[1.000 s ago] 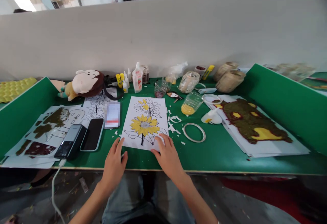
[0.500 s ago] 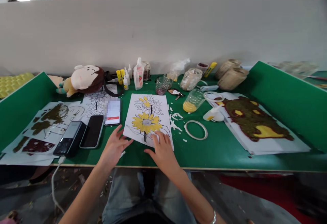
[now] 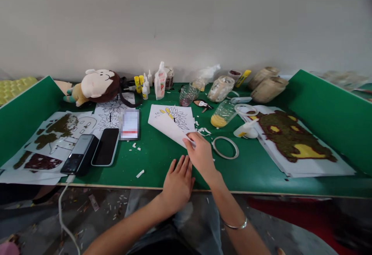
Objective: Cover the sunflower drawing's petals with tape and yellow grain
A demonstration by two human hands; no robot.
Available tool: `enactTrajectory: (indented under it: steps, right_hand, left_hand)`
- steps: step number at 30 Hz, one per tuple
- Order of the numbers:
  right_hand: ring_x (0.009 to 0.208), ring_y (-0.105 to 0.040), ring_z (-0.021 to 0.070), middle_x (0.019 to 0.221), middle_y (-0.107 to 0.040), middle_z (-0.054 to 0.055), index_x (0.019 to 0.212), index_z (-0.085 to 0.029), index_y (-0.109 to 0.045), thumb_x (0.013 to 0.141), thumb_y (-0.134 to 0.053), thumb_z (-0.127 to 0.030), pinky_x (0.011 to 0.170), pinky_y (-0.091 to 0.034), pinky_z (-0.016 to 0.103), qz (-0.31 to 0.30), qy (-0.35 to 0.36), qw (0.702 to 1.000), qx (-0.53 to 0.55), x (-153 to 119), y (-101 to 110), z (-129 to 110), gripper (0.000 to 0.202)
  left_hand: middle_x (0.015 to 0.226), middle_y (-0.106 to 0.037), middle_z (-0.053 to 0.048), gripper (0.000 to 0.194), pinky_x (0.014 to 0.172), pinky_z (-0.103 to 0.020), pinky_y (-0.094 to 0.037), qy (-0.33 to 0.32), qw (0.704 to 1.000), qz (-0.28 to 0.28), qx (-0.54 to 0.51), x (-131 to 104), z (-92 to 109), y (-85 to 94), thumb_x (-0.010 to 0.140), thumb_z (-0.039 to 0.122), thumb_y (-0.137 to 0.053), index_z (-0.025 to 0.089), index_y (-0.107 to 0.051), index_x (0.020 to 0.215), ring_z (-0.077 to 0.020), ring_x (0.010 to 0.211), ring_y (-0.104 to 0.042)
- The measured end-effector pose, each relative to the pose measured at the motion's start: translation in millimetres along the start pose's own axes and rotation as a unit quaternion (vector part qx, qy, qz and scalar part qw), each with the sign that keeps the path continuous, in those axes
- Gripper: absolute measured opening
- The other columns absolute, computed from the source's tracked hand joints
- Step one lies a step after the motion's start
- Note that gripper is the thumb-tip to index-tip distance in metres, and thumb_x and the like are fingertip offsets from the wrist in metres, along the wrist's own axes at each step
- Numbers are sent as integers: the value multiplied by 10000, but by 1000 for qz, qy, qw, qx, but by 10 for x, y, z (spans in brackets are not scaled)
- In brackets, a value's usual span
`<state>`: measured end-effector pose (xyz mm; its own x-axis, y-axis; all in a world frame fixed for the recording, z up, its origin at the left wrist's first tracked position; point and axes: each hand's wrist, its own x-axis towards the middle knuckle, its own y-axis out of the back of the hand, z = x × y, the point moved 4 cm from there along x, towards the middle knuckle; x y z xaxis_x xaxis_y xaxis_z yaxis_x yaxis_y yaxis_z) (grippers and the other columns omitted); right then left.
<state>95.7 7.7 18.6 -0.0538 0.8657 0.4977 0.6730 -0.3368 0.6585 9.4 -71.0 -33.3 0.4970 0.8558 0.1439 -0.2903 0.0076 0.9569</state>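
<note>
A white sheet of paper (image 3: 167,126) with a printed flower drawing lies in front of me, its near part lifted and folded over so the blank back shows. My right hand (image 3: 200,156) pinches that raised edge between thumb and fingers. Only the upper flower, with a few yellow petals, is visible; the fold hides the lower one. Just below the sheet, my left hand (image 3: 178,181) rests on the green table (image 3: 122,175), palm down with fingers stretched out and holding nothing. White paper scraps (image 3: 204,131) lie beside the sheet.
To the left are a black power bank (image 3: 80,156), two phones, one being a dark phone (image 3: 105,146), and a plush doll (image 3: 99,86). Glue bottles (image 3: 160,80) and jars line the back. A plastic cup (image 3: 223,114), a ring (image 3: 225,147) and a bear picture (image 3: 290,136) are on the right.
My right hand has taken hold of the paper's near edge and folded it up, covering the lower yellow flower. My left hand has left the sheet's left side and moved right onto the table.
</note>
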Motion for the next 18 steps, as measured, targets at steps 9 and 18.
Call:
enactTrajectory:
  steps: [9, 18]
  right_hand:
    - [667, -560, 160, 737, -599, 31, 720, -202, -510, 873, -452, -256, 601, -410, 252, -12, 6, 1000, 24, -103, -22, -44, 172]
    - [755, -587, 168, 800, -627, 53, 792, -203, -529, 885, -437, -191, 651, -447, 265, 0, 65, 998, 22, -287, -94, -171, 131]
  left_hand:
    - [1475, -320, -62, 536, 1086, -433, -303, 10, 996, -14, 87, 63, -574, 212, 946, 419, -249, 148, -280, 1409, -207, 1366, -292]
    - [1452, -350, -109, 521, 1083, -449, -310, 139, 982, 25, 122, -68, -1283, 471, 938, 351, -284, 97, -326, 1391, -251, 1349, -324]
